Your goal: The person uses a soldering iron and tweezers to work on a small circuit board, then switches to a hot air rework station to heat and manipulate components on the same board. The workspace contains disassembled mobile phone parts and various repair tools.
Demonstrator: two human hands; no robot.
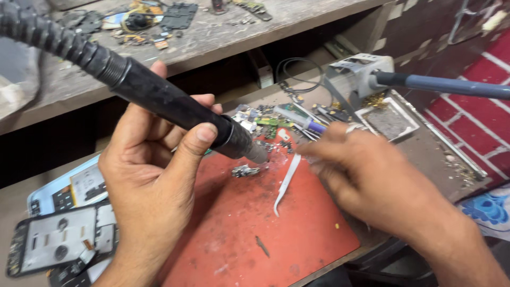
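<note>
While the left hand (154, 175) wrapped its fingers (188, 146) round the black hot-air gun handle (170, 101), the metal nozzle (258, 154) pointed down at a small metal component (244, 170) on the red mat (265, 234). Right hand (361, 170) was blurred; its fingers pinched the top of curved white tweezers (286, 183), tip resting on the mat just right of the component. A ribbed hose (48, 34) ran off the handle up-left. Past the mat, scrap parts and a purple-tipped tool (300, 119) lay on the counter (425, 149), near a soldering iron (441, 84) in its grey stand (358, 72). Opened phone frames (53, 239) sat left of the mat.
</note>
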